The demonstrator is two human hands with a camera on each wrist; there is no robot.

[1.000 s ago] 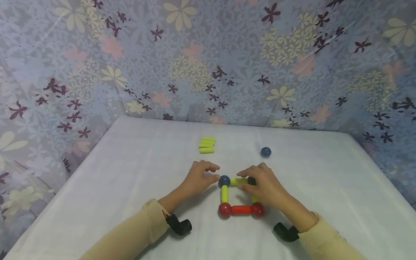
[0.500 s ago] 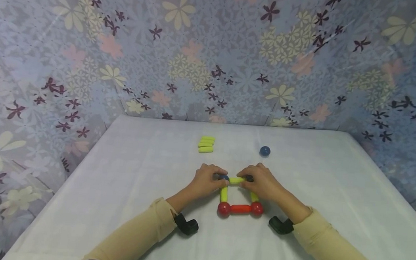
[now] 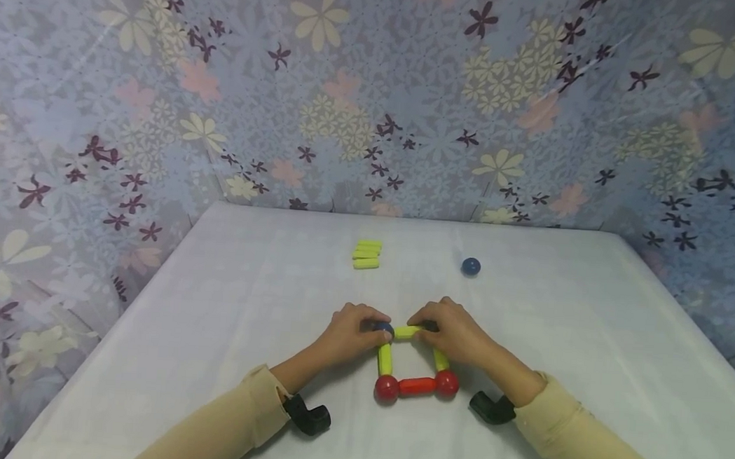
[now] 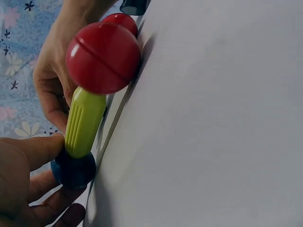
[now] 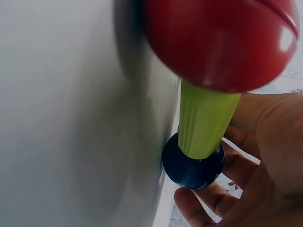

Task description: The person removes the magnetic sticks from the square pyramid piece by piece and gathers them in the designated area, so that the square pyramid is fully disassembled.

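Note:
A four-sided frame of balls and rods lies on the white-covered table. Two red balls, left (image 3: 386, 389) and right (image 3: 447, 383), mark its near corners, joined by a red rod (image 3: 417, 386). Yellow-green rods form the left side (image 3: 385, 360), far side (image 3: 407, 331) and right side (image 3: 440, 360). My left hand (image 3: 347, 337) pinches the blue ball (image 4: 73, 171) at the far left corner between thumb and fingers. At the far right corner my right hand (image 3: 456, 333) holds the other dark blue ball (image 5: 189, 168), mostly hidden by the fingers in the head view.
Beyond the hands, several loose yellow-green rods (image 3: 366, 263) lie side by side. A separate blue ball (image 3: 470, 267) sits to their right. Floral cloth (image 3: 376, 82) hangs behind the table. Black curved pieces stick out at the left wrist (image 3: 308, 417) and right wrist (image 3: 492, 408).
My left hand has come onto the far left blue ball and now pinches it. Both hands and the frame have shifted nearer to me and slightly left; the frame now leans out of square.

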